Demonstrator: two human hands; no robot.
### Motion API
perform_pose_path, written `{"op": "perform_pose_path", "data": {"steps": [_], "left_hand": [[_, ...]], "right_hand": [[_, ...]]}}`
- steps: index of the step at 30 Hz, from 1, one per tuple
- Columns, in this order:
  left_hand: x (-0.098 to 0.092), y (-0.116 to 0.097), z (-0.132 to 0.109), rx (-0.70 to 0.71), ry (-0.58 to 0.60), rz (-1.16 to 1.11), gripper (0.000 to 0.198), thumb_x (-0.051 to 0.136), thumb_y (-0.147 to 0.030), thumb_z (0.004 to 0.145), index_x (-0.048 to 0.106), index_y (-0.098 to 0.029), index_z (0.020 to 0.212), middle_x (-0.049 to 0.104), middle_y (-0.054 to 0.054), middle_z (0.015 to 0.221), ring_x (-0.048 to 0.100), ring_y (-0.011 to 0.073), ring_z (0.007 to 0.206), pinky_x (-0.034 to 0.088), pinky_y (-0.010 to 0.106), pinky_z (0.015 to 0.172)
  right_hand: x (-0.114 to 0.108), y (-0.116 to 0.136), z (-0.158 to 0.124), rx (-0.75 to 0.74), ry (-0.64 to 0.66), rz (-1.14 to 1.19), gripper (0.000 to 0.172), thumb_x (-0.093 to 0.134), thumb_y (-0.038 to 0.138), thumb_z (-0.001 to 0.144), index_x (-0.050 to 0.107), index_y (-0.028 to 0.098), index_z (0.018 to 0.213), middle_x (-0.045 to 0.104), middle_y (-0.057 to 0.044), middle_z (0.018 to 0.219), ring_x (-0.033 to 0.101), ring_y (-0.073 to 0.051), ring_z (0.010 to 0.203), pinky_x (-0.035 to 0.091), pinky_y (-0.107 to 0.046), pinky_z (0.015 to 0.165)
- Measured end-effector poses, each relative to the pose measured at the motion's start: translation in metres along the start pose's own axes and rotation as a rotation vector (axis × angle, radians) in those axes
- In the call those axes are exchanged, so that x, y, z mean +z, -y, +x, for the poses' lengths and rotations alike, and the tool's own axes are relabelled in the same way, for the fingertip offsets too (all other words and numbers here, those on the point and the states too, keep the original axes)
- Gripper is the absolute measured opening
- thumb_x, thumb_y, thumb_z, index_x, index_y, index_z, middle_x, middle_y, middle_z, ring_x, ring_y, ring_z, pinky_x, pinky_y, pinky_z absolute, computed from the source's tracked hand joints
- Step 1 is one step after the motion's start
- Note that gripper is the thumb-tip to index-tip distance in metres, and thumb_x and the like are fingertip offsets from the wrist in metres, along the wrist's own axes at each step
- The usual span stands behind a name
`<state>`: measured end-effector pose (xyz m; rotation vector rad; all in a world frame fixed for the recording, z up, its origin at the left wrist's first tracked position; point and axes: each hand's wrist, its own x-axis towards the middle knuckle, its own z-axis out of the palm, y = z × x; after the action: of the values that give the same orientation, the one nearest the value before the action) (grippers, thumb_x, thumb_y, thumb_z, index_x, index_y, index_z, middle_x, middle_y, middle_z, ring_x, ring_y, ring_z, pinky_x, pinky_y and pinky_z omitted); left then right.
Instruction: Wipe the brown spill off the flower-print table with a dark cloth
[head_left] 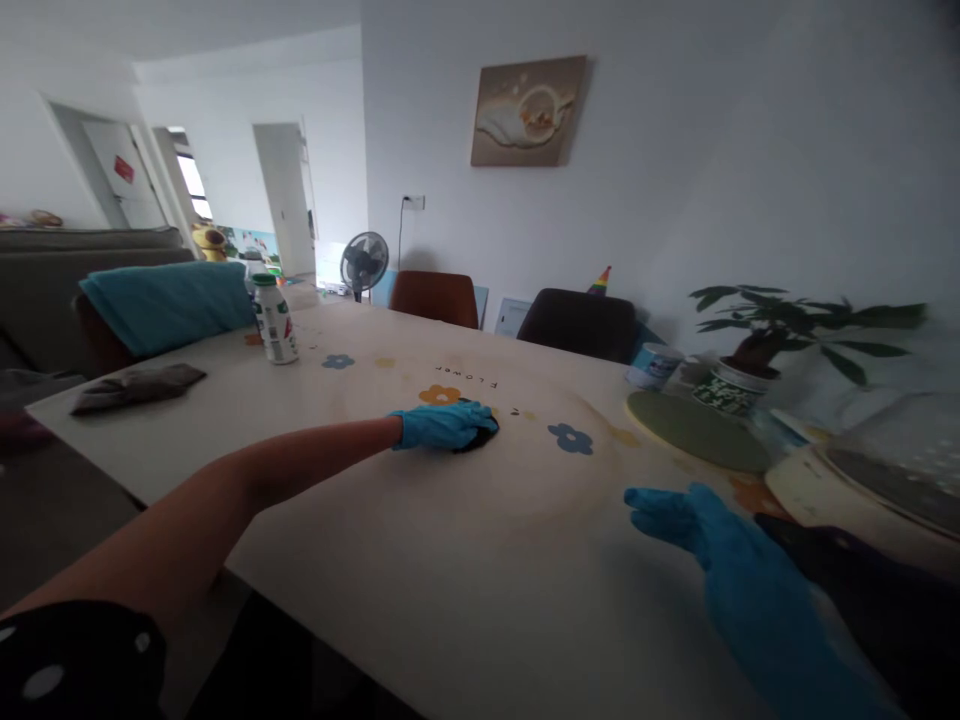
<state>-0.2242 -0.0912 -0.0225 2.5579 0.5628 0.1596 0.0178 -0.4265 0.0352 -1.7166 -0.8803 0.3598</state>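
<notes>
My left hand [439, 426], in a blue rubber glove, presses down on a black pad or cloth [480, 436] on the flower-print tabletop [465, 530]. Most of the black thing is hidden under the fingers, and its exact kind cannot be made out. My right hand [686, 520], gloved in blue too, is held at the table's right side with thumb and fingers apart and nothing in it. An orange printed flower lies just beyond my left hand.
White bottles with green caps [274, 320] stand at the far left, near a crumpled dark cloth [139, 388]. On the right are a green round mat [694, 430], a tin [652, 367], a potted plant [731, 385] and a lidded appliance [862, 490]. Chairs [577, 322] line the far edge.
</notes>
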Motion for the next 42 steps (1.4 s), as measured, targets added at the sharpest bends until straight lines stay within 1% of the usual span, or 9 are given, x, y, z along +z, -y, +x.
{"op": "perform_pose_path", "data": {"steps": [2,5,9,15,20,24,29,36,42], "left_hand": [[0.010,-0.017,-0.004,0.056,0.053,0.046,0.061,0.060,-0.032,0.114,0.072,-0.028,0.174,0.051,0.009,0.197,0.041,0.0359,0.186,0.027,0.058,0.156],[0.022,-0.043,-0.004,0.149,0.087,0.086,0.065,0.051,-0.048,0.122,0.068,-0.023,0.179,0.055,0.016,0.192,0.046,0.0387,0.183,0.026,0.058,0.156],[0.032,-0.072,0.008,0.157,0.101,0.090,0.080,0.061,-0.070,0.118,0.062,-0.029,0.186,0.053,0.016,0.193,0.046,0.0434,0.182,0.027,0.062,0.155],[0.039,-0.087,0.057,0.068,0.053,0.136,0.072,0.057,-0.061,0.121,0.063,-0.031,0.185,0.041,0.015,0.201,0.037,0.0424,0.187,0.015,0.071,0.156],[0.033,-0.083,0.098,-0.085,-0.016,0.171,0.064,0.049,-0.055,0.123,0.068,-0.034,0.181,0.050,0.014,0.196,0.041,0.0397,0.185,0.019,0.072,0.155],[0.014,-0.065,0.115,-0.245,-0.079,0.241,0.059,0.048,-0.053,0.123,0.074,-0.036,0.173,0.058,0.009,0.191,0.049,0.0385,0.178,0.028,0.066,0.154],[-0.020,-0.020,0.110,-0.424,-0.132,0.254,0.061,0.044,-0.048,0.125,0.069,-0.029,0.178,0.058,0.016,0.190,0.050,0.0385,0.176,0.026,0.075,0.152],[-0.065,0.053,0.064,-0.639,-0.209,0.259,0.061,0.047,-0.049,0.126,0.063,-0.024,0.180,0.056,0.013,0.192,0.050,0.0364,0.168,0.021,0.076,0.150],[-0.079,0.084,0.025,-0.629,-0.204,0.250,0.067,0.048,-0.055,0.127,0.056,-0.022,0.184,0.058,0.010,0.190,0.056,0.0284,0.158,0.032,0.054,0.148]], "right_hand": [[0.000,-0.004,0.002,0.030,0.003,0.008,0.060,0.068,0.090,0.097,0.095,0.039,0.086,0.094,-0.013,0.107,0.090,-0.048,0.116,0.062,-0.070,0.133],[0.001,-0.016,0.012,0.066,0.015,0.021,0.061,0.069,0.094,0.091,0.096,0.039,0.087,0.094,-0.013,0.109,0.088,-0.049,0.120,0.055,-0.073,0.139],[0.002,-0.022,0.020,0.101,-0.025,0.025,0.056,0.077,0.096,0.074,0.091,0.041,0.073,0.092,-0.014,0.102,0.088,-0.053,0.110,0.057,-0.078,0.134],[-0.005,-0.002,0.007,0.075,0.084,-0.013,0.025,0.077,0.059,0.086,0.095,0.043,0.080,0.094,-0.007,0.112,0.089,-0.046,0.116,0.065,-0.068,0.131],[-0.006,-0.002,0.011,0.114,0.041,-0.132,0.030,0.068,0.055,0.087,0.094,0.042,0.080,0.093,-0.008,0.114,0.089,-0.044,0.119,0.069,-0.065,0.127],[-0.007,-0.007,0.014,0.109,-0.016,-0.298,0.039,0.062,0.060,0.090,0.092,0.038,0.082,0.093,-0.012,0.123,0.086,-0.047,0.130,0.072,-0.066,0.123],[-0.013,-0.021,0.019,0.091,-0.032,-0.310,0.042,0.060,0.062,0.088,0.094,0.037,0.084,0.094,-0.010,0.119,0.086,-0.047,0.131,0.067,-0.066,0.129],[-0.020,-0.050,0.027,0.127,-0.055,-0.274,0.044,0.060,0.063,0.086,0.097,0.040,0.090,0.094,-0.004,0.128,0.082,-0.047,0.142,0.067,-0.067,0.128],[-0.015,-0.051,0.030,0.133,-0.048,-0.234,0.045,0.063,0.069,0.082,0.097,0.040,0.084,0.095,-0.007,0.122,0.084,-0.049,0.136,0.066,-0.069,0.129]]}}
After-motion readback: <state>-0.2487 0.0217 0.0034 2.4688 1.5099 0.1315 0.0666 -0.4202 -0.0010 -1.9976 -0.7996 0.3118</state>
